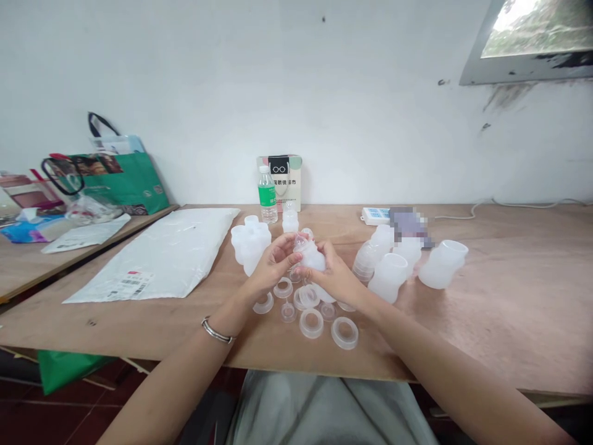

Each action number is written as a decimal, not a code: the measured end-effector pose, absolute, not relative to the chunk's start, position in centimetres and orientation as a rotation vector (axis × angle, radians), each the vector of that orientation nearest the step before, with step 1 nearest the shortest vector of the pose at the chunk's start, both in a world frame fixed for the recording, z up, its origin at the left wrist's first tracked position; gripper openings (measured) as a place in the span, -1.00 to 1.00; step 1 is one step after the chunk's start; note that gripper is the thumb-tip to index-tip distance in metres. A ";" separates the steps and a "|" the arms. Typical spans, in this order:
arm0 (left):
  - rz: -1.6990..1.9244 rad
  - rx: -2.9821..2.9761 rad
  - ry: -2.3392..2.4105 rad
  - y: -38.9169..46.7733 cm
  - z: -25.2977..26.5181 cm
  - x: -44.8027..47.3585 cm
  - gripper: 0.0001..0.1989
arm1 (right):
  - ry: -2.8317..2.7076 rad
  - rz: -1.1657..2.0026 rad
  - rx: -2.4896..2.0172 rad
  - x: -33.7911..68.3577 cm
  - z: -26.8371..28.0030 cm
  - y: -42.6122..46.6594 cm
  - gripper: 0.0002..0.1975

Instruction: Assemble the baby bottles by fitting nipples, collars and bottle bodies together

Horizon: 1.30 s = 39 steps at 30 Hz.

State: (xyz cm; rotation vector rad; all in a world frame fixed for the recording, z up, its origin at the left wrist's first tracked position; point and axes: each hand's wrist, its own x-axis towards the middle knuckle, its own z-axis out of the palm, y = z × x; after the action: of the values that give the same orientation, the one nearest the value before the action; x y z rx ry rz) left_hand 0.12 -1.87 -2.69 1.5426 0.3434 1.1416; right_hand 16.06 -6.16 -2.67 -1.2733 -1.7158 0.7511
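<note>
Over the middle of the table point(504, 321), both hands grip one translucent white baby bottle point(315, 259). My left hand point(274, 262) pinches near the clear nipple and collar at its top, and my right hand point(334, 272) wraps round its body. The bottle leans, nipple end up and to the left. Below the hands lie several loose clear screw rings point(311, 312) and a few clear silicone nipples point(288, 311). Parts directly under my fingers are hidden. Just behind stands another baby bottle with a nipple on top point(290, 220).
White bottle bodies point(250, 238) cluster on the left; more bottle bodies point(390, 278) stand on the right. A large white mailing bag point(171, 247), a water bottle point(267, 196), a paper bag point(291, 185) and a white power strip point(375, 216) also occupy the table.
</note>
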 end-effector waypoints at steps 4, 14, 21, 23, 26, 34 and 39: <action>1.099 1.455 0.288 -2.2 -2.5 -0.2 -0.61 | -1.512 1.257 -1.015 15.9 -2.4 -6.5 -0.39; 1.244 1.301 0.266 -2.3 -2.1 -0.4 -0.68 | -1.421 1.670 -0.821 16.1 -2.6 -6.7 -0.46; 1.219 1.274 0.283 -2.4 -1.5 -0.6 -0.63 | -1.405 1.505 -0.827 15.8 -3.0 -6.4 -0.72; 1.252 1.290 0.299 -2.3 -1.5 -0.7 -0.63 | -1.465 1.304 -0.852 15.7 -3.0 -6.5 -0.72; 1.288 1.353 0.314 -2.2 -1.6 -0.7 -0.59 | -1.668 0.888 -0.902 15.7 -3.3 -6.7 -0.62; 1.274 1.419 0.459 -2.3 -1.4 -0.8 -0.51 | -1.867 0.189 -1.094 15.9 -3.4 -7.3 -0.57; 1.389 1.441 0.553 -2.4 -1.6 -0.5 -0.54 | -1.903 -0.266 -1.092 16.4 -4.0 -6.7 -0.63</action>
State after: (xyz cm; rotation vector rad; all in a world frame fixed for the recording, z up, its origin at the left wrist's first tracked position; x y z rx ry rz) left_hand -0.52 -2.37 -1.58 1.4410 0.5528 1.3894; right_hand 16.37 -6.66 -3.96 -1.0920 -1.9034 -0.2658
